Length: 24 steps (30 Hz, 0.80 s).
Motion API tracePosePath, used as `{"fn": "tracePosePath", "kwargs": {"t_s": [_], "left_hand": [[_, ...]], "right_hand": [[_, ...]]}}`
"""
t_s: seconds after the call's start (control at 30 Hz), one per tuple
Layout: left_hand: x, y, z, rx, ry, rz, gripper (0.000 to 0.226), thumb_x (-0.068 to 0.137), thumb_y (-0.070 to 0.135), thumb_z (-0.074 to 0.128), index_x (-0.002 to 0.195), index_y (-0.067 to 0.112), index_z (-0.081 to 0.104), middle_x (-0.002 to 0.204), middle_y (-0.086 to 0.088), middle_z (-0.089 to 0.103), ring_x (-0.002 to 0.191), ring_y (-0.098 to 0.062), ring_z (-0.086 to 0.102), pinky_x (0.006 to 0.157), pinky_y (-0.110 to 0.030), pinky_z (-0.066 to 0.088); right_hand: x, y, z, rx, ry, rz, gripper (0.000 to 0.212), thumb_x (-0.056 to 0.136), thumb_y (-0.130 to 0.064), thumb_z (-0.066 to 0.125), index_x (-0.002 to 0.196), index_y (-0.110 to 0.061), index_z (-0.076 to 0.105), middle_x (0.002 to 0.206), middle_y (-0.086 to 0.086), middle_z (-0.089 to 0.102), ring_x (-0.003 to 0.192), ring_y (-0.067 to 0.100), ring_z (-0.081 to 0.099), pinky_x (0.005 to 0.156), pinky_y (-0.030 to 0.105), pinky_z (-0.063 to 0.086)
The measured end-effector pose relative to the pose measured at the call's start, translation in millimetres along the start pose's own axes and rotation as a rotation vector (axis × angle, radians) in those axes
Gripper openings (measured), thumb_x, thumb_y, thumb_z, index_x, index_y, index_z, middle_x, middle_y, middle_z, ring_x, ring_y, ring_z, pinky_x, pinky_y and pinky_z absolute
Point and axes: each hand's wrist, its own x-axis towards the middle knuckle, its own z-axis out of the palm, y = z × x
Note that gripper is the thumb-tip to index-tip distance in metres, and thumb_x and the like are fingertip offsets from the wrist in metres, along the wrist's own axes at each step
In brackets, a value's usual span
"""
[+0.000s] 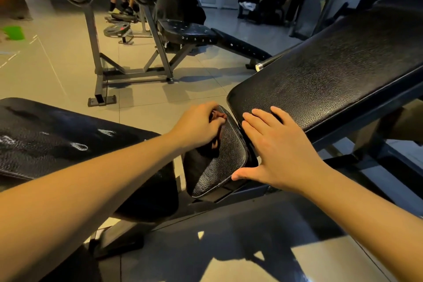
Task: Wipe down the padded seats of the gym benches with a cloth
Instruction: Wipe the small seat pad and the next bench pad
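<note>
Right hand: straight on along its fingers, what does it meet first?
The right hand rests on the back pad; straight on, it likely clears the pad's rounded end, then only floor, passing right of the left hand.

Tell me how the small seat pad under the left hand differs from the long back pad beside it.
Size: the seat pad is short; the back pad is long and broad. Pose: the seat pad tips steeply toward the camera; the back pad slopes up rightward. Contact: the left hand curls over the seat pad's top edge; the right hand lies flat on the back pad's lower end. Both are black pebbled upholstery.
</note>
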Motion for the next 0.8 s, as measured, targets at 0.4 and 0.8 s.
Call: {"fn": "tracePosePath", "kwargs": {"t_s": [0.4, 0.8], "left_hand": [[9.5, -20.1, -3.1, 0.044, 0.013, -0.115, 0.019, 0.1, 0.028, 0.059, 0.104, 0.009, 0.06, 0.106, -0.015, 0.069, 0.099, -0.035, 0.06, 0.077, -0.039, 0.045], [1.5, -10.5, 1.1, -0.015, 0.012, -0.009, 0.019, 0.1, 0.029, 0.06, 0.106, 0.011, 0.062, 0.101, -0.008, 0.069, 0.097, -0.029, 0.062, 0.078, -0.038, 0.045]], "right_hand": [[-0.7, -0.9, 1.9, -0.001, 0.027, -0.006, 0.117, 0.073, -0.096, 0.032, 0.138, -0.002, 0.059, 0.147, 0.014, 0.056, 0.14, 0.031, 0.048, 0.117, 0.055, 0.034], [0.1, 0.6, 1.4, 0.001, 0.008, -0.003, 0.116, 0.073, -0.096, 0.032, 0.14, -0.005, 0.057, 0.149, 0.012, 0.054, 0.142, 0.03, 0.045, 0.119, 0.053, 0.032]]}}
